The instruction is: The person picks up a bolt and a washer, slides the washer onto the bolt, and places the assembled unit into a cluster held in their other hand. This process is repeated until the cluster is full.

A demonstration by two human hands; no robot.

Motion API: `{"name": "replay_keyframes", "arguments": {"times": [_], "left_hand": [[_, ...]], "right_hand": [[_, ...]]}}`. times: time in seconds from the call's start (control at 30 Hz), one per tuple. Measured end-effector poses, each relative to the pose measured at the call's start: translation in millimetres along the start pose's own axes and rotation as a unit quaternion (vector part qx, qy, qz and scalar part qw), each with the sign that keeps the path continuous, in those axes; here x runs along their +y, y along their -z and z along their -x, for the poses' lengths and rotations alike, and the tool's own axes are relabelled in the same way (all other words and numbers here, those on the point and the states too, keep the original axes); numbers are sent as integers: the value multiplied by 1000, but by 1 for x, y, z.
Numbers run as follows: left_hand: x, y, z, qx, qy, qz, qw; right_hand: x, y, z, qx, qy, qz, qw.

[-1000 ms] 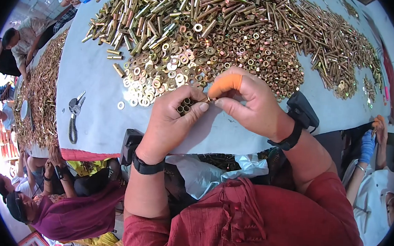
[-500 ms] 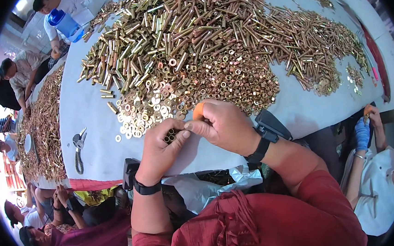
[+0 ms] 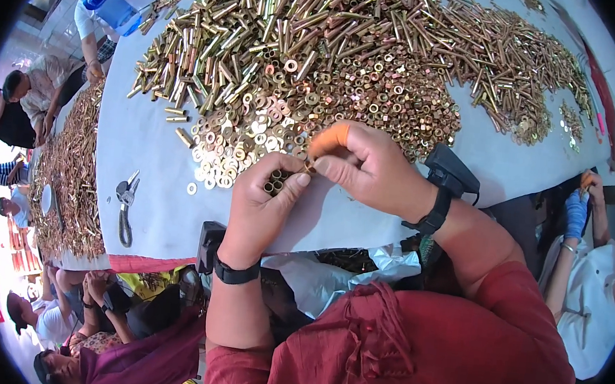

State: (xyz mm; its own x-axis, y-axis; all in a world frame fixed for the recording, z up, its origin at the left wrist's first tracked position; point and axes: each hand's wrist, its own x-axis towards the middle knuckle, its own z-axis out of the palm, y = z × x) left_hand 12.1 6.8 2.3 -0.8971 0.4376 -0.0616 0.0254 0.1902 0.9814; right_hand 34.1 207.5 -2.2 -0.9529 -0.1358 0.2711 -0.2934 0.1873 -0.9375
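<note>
My left hand (image 3: 255, 201) is closed around several short gold-coloured metal tubes (image 3: 276, 182), their round open ends facing up between thumb and fingers. Against its fingertips works my right hand (image 3: 367, 169), its index finger wrapped in an orange cover (image 3: 330, 137) and slightly blurred. Between the right thumb and index finger is a small gold-coloured metal piece (image 3: 309, 169), too small to name. Just beyond both hands lie a heap of flat washers (image 3: 227, 158) and a heap of nuts (image 3: 394, 98).
A large pile of metal tubes (image 3: 263, 26) covers the far table. Pliers (image 3: 125, 210) lie on the white tabletop (image 3: 160, 224) at left. A blue bottle (image 3: 112, 9) stands at far left. Co-workers sit at left; another person's gloved hand (image 3: 575, 213) is at right.
My right hand has shifted up and right, and its covered index finger now bends over the small metal piece at the left fingertips. The left hand keeps its tubes. The whole view has shifted slightly.
</note>
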Motion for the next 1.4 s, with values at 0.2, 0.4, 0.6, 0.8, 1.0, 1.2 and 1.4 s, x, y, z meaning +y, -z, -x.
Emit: {"name": "replay_keyframes", "arguments": {"times": [0.2,0.4,0.6,0.8,1.0,1.2,1.4], "left_hand": [[-5,1,1,30,10,6,999],[-3,-1,1,38,32,60,997],[-1,-2,1,42,37,78,995],[0,-1,1,65,53,98,992],[3,-9,-1,64,43,77,994],[-6,3,9,68,34,8,997],[-12,6,6,12,31,36,999]], "right_hand": [[-6,4,-1,-16,-139,-77,987],[-8,0,-3,23,-142,-195,970],[-15,-1,-1,-38,-173,-246,953],[-9,2,3,-72,-176,-193,963],[-2,1,5,-17,-123,-110,986],[3,-7,0,18,94,69,993],[2,-1,10,27,81,129,988]]}}
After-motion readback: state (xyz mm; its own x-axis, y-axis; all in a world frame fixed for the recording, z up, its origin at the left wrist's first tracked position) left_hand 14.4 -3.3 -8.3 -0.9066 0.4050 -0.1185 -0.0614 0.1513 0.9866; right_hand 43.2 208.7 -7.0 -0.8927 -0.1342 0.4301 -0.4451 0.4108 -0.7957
